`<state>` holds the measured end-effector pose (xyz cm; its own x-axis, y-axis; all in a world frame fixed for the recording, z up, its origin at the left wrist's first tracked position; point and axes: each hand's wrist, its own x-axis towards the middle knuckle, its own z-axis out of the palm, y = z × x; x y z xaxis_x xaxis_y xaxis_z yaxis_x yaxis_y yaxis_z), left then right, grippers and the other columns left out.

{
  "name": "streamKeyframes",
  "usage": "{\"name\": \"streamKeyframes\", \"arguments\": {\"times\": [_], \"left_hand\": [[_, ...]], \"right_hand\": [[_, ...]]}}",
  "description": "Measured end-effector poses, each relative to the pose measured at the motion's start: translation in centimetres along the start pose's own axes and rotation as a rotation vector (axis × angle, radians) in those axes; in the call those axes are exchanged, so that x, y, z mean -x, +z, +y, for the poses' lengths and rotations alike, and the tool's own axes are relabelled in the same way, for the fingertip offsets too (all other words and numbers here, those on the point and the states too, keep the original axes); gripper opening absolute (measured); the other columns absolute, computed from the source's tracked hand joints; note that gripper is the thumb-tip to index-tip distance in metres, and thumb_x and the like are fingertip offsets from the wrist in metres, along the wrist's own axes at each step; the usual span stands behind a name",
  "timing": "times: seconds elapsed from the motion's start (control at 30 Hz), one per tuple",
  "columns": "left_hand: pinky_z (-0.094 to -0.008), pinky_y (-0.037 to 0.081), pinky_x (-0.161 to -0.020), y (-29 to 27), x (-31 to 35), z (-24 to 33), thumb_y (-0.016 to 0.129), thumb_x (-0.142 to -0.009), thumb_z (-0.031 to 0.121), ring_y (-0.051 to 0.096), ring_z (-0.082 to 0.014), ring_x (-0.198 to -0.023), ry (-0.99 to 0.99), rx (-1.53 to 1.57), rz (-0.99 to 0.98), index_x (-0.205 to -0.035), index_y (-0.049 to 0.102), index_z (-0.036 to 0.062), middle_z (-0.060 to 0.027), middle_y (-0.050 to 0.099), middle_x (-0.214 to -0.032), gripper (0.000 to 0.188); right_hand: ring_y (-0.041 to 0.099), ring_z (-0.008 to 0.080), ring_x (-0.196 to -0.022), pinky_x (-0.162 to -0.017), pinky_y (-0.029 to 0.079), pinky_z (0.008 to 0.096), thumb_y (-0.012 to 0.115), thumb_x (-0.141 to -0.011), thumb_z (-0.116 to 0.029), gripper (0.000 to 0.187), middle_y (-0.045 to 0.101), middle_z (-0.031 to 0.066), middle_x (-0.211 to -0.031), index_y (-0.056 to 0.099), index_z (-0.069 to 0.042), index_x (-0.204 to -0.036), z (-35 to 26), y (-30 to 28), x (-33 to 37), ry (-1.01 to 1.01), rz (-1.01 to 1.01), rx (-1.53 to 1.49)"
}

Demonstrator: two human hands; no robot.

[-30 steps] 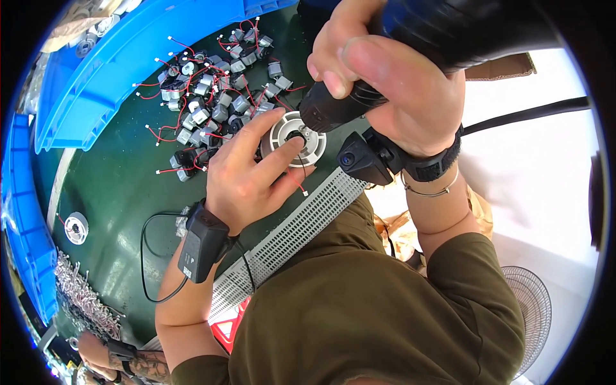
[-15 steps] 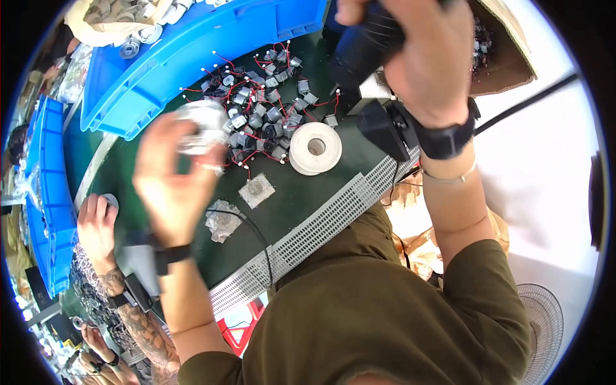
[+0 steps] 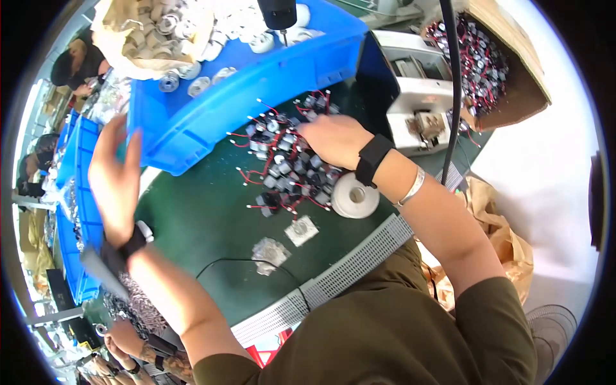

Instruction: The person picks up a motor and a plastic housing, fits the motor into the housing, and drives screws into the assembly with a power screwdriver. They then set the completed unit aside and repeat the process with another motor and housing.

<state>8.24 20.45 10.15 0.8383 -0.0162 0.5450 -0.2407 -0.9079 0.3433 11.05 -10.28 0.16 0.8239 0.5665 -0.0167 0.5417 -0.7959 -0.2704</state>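
Note:
My right hand (image 3: 337, 140) reaches into a pile of small grey motors (image 3: 282, 170) with red wires and white plugs. Its fingers are curled and pressed together at the pile; what they pinch, if anything, is hidden. On the left my left hand (image 3: 115, 183) is raised beside the blue bin (image 3: 212, 131), slightly blurred, fingers apart and nothing in them. White round parts (image 3: 262, 42) lie in that bin. Above it a black electric screwdriver (image 3: 277, 14) hangs, bit downward. A white ring-shaped spool (image 3: 355, 196) sits by the pile, beneath my right wrist.
A small square block (image 3: 301, 230) and a crumpled clear piece (image 3: 271, 255) lie on the green table (image 3: 192, 212). A perforated strip (image 3: 346, 264) edges it. At right are a white machine (image 3: 417, 96), black cable (image 3: 454, 83) and motor-filled carton (image 3: 532, 96). Co-workers' hands (image 3: 125, 340) are lower left.
My right hand has let go of the screwdriver and moved down to the motors. My left hand has released the white round part and moved left. The view has shifted, showing more of the bin.

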Motion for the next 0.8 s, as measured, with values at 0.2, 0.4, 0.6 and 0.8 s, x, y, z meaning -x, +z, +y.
{"name": "streamKeyframes", "arguments": {"times": [0.2,0.4,0.6,0.8], "left_hand": [[-0.0389,0.048,-0.082,9.0,-13.3,-6.2,0.064,-0.078,0.034,0.062,-0.0324,-0.096,0.201,-0.277,-0.586,-0.111,0.061,0.0019,-0.0204,0.063,-0.105,0.047],[-0.0392,0.040,-0.098,14.6,-15.6,-9.0,0.071,-0.067,0.036,0.049,-0.0335,-0.118,0.182,-0.466,-0.885,-0.129,0.049,0.0052,-0.0205,0.053,-0.125,0.072],[-0.0423,0.046,-0.085,14.6,-14.9,-9.0,0.070,-0.067,0.034,0.058,-0.0355,-0.103,0.169,-0.448,-0.989,-0.111,0.052,0.0093,-0.0196,0.061,-0.109,0.053],[-0.0384,0.048,-0.081,8.0,-12.8,-4.7,0.073,-0.067,0.024,0.060,-0.0286,-0.094,0.228,-0.002,-0.262,-0.125,0.047,0.0040,-0.0165,0.061,-0.100,0.067]], "right_hand": [[0.061,0.0395,-0.085,-0.072,0.050,0.0456,0.056,-0.072,0.000,0.021,0.062,0.0237,-0.089,0.057,0.003,-0.092,-0.1,-0.2,-0.3,-0.024,-0.094,-0.169],[0.061,0.0323,-0.077,-0.064,0.051,0.0385,0.059,-0.073,-0.003,0.028,0.059,0.0137,-0.089,0.055,-0.004,-0.101,-1.6,-2.5,1.6,0.021,0.187,-0.091],[0.063,0.0159,-0.083,-0.072,0.051,0.0254,0.058,-0.083,0.002,0.028,0.058,0.0099,-0.105,0.056,-0.002,-0.110,-0.8,-3.9,2.4,-0.150,0.510,-0.869],[0.058,0.0095,-0.078,-0.074,0.049,0.0221,0.057,-0.082,0.008,0.026,0.056,0.0075,-0.109,0.056,0.004,-0.108,-1.8,-5.2,7.7,0.059,0.313,-0.970]]}}
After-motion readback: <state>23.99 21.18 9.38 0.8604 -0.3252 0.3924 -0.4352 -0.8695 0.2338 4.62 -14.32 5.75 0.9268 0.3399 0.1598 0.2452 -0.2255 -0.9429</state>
